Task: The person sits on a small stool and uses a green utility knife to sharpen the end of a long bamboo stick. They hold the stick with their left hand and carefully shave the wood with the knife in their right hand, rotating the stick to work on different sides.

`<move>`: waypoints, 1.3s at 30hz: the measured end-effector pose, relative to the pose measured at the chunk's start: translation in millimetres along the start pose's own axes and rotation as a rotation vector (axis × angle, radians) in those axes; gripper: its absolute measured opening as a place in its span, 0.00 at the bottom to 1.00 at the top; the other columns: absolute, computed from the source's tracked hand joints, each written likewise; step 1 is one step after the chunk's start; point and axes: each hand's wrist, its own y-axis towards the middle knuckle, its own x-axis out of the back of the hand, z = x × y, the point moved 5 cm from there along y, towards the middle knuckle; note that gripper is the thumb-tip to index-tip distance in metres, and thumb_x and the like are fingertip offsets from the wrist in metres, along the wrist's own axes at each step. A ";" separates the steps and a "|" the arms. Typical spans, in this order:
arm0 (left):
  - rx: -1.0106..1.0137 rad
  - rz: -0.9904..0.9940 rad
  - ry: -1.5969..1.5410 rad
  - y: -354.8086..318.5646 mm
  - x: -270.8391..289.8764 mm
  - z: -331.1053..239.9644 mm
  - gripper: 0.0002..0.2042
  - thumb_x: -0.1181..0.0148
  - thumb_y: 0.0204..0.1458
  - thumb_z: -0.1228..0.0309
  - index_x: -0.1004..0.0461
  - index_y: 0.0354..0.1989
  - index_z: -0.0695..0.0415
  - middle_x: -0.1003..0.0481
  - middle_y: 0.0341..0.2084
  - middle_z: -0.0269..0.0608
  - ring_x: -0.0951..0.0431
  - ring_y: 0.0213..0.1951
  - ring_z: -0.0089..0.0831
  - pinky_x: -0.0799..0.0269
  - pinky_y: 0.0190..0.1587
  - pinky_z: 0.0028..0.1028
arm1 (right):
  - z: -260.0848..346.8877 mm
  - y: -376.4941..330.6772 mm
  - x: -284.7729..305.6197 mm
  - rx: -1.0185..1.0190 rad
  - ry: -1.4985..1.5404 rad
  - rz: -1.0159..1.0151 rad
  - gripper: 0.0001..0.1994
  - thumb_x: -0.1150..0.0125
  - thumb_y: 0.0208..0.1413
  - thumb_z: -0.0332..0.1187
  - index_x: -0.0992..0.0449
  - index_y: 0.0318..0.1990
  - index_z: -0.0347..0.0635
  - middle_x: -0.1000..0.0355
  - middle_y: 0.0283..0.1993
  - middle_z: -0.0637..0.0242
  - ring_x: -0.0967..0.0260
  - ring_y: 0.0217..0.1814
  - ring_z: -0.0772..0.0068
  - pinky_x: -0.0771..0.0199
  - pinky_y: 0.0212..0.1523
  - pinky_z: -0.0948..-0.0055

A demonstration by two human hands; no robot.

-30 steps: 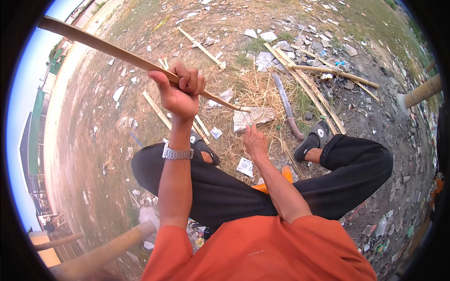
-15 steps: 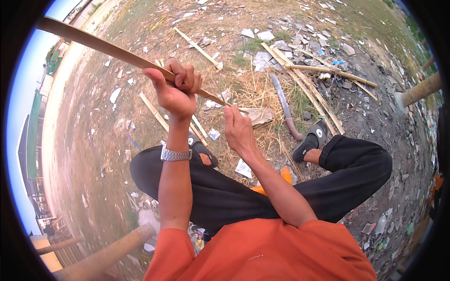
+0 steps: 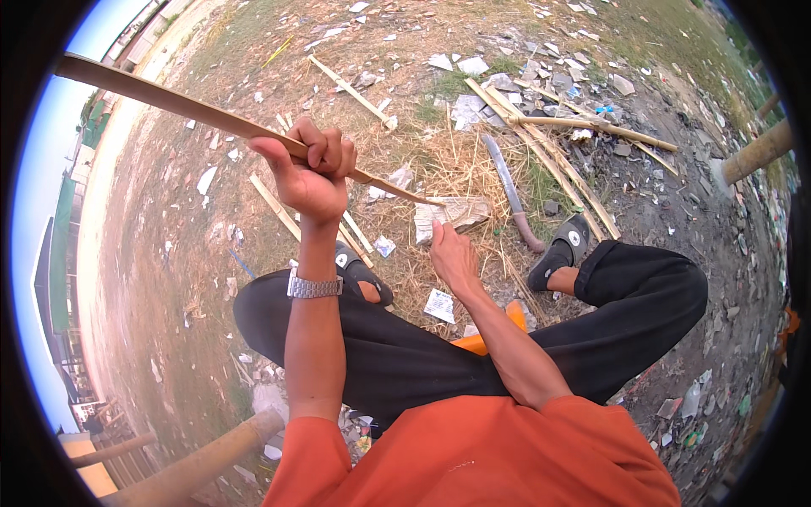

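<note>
My left hand (image 3: 314, 173) is closed around a long bamboo strip (image 3: 182, 100), which slants from the upper left down toward the middle. The strip's thin, slightly bent tip lies over a pale wooden block (image 3: 456, 215) on the straw. Just below that block is my right hand (image 3: 454, 258), apart from the strip, its fingers curled in; what they hold, if anything, is hidden. To the right of the block rests a long curved machete (image 3: 505, 176), its dark handle toward my right foot.
Split bamboo pieces (image 3: 549, 156) lie crossed beyond the machete. Another strip (image 3: 351, 91) is on the ground ahead, and one more (image 3: 275, 205) near my left foot. Bamboo poles (image 3: 759, 152) (image 3: 198, 456) stand at both sides. Broken tiles and litter are scattered about.
My right hand has come away from the strip's tip and moved down and slightly right, uncovering more of the block. The left hand and strip have shifted slightly left and down.
</note>
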 end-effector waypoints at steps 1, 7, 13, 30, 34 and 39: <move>0.014 0.001 -0.009 -2.0 -3.8 3.6 0.33 0.66 0.50 0.30 0.50 0.16 0.51 0.56 0.08 0.26 0.63 0.13 0.19 0.65 0.16 0.25 | 4.3 -5.8 8.1 0.002 0.019 -0.004 0.22 0.66 0.64 0.48 0.31 0.37 0.37 0.30 0.25 0.38 0.31 0.32 0.33 0.33 0.36 0.43; 0.020 0.008 -0.003 -0.9 -8.2 2.2 0.33 0.65 0.50 0.30 0.50 0.16 0.51 0.56 0.08 0.25 0.62 0.13 0.19 0.64 0.16 0.25 | 25.5 -1.8 -1.3 0.099 0.081 -0.061 0.20 0.64 0.64 0.47 0.33 0.34 0.39 0.31 0.22 0.40 0.31 0.28 0.35 0.32 0.31 0.45; 0.008 0.024 -0.024 1.3 -8.9 2.0 0.33 0.68 0.51 0.31 0.49 0.16 0.51 0.55 0.08 0.26 0.62 0.13 0.18 0.65 0.16 0.23 | 7.6 18.7 1.4 0.134 0.103 -0.020 0.20 0.62 0.64 0.47 0.33 0.33 0.39 0.30 0.22 0.42 0.30 0.29 0.36 0.32 0.31 0.45; 0.017 0.042 0.008 -2.3 -2.5 0.5 0.32 0.69 0.51 0.30 0.50 0.16 0.50 0.56 0.08 0.25 0.62 0.13 0.18 0.64 0.16 0.24 | -44.0 47.6 -38.5 0.084 -0.198 -0.052 0.21 0.64 0.64 0.49 0.32 0.36 0.39 0.29 0.25 0.40 0.28 0.30 0.37 0.30 0.32 0.45; 0.056 0.103 -0.052 -9.4 -6.1 0.6 0.33 0.69 0.50 0.30 0.50 0.16 0.51 0.54 0.08 0.25 0.61 0.13 0.18 0.64 0.16 0.23 | -117.0 56.2 -63.5 -0.010 -0.332 0.007 0.23 0.65 0.64 0.49 0.30 0.39 0.37 0.27 0.29 0.40 0.28 0.34 0.36 0.29 0.36 0.45; 0.027 0.058 -0.023 -0.7 -3.4 4.1 0.33 0.70 0.50 0.30 0.50 0.17 0.51 0.54 0.08 0.26 0.61 0.13 0.18 0.64 0.17 0.22 | -133.0 65.9 -68.5 -0.069 -0.340 0.069 0.26 0.66 0.64 0.51 0.28 0.39 0.36 0.27 0.33 0.39 0.29 0.41 0.37 0.31 0.45 0.45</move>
